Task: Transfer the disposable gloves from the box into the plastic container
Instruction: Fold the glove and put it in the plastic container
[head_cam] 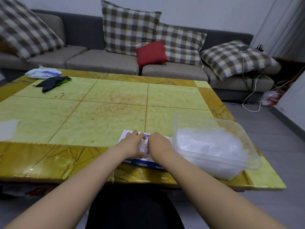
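Both the left hand (132, 142) and right hand (159, 143) curl their fingers (134, 133) round gloves (143, 144) at the box (143, 163) opening. The plastic container (253, 162) (holding a white heap) stands beside.

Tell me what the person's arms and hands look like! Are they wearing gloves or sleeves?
No gloves and no sleeves show. The left hand and right hand are bare, with no rings, watch or bracelet, and both arms stay uncovered right to the picture's edge. The only clothing in view is a plain black garment over the lap.
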Motion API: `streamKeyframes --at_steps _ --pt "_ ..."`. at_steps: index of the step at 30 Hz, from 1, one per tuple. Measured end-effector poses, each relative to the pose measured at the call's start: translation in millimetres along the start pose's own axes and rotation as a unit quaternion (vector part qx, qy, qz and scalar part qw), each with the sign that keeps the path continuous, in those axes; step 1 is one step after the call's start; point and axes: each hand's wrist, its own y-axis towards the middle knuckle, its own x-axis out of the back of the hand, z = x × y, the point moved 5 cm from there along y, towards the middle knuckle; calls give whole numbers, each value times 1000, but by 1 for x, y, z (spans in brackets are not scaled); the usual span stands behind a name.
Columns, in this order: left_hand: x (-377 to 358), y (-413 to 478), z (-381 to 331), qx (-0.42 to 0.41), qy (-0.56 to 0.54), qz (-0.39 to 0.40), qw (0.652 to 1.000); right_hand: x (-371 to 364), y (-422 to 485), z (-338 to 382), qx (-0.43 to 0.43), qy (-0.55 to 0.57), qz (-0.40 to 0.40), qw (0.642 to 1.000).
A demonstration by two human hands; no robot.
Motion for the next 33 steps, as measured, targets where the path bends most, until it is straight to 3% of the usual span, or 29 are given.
streamKeyframes --at_steps 20,26,33 --pt "4 4 1 21 -42 -16 999 54 -6 -41 -34 153 -184 970" --pt "19 11 -6 7 -212 -131 968 51 -4 -47 -16 154 -167 974" --pt "29 9 5 44 -218 -210 952 51 -3 -59 -37 199 -159 966"
